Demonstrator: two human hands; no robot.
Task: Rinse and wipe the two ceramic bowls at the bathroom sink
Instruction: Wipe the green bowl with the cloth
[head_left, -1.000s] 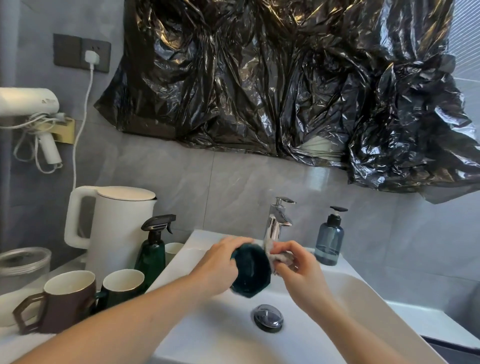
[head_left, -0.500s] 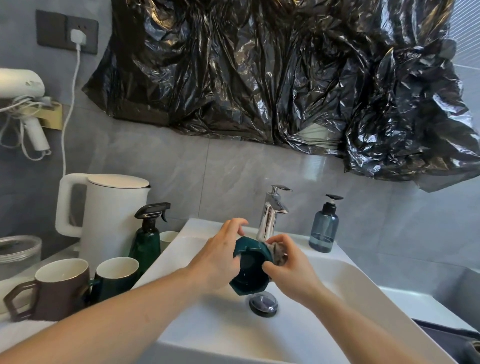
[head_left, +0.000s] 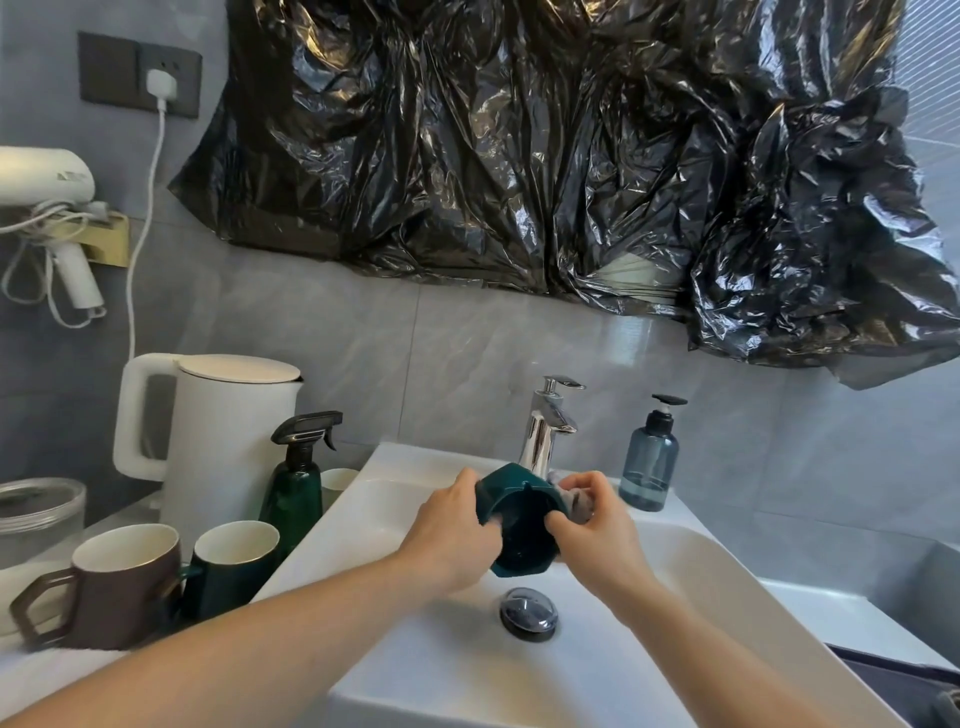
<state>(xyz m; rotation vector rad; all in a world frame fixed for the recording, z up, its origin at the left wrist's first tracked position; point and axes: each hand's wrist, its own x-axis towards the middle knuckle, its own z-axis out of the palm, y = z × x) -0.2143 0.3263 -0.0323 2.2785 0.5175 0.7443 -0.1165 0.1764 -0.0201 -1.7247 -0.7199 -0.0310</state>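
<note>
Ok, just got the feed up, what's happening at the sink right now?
A person is holding a dark green faceted bowl over the white sink, just below the chrome faucet. The left hand grips its rim, with the bowl tipped on its side. The right hand pinches the opposite edge and holds a small grey cloth against the bowl's outside. No running water can be made out. A second bowl cannot be picked out; two mugs stand on the counter to the left.

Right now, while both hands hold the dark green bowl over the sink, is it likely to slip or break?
The green bowl looks glazed and glossy, so it is probably slippery if wet. Being ceramic, it would likely chip if dropped on the hard white sink. The left hand and right hand grip it from both sides, which probably steadies it.
</note>
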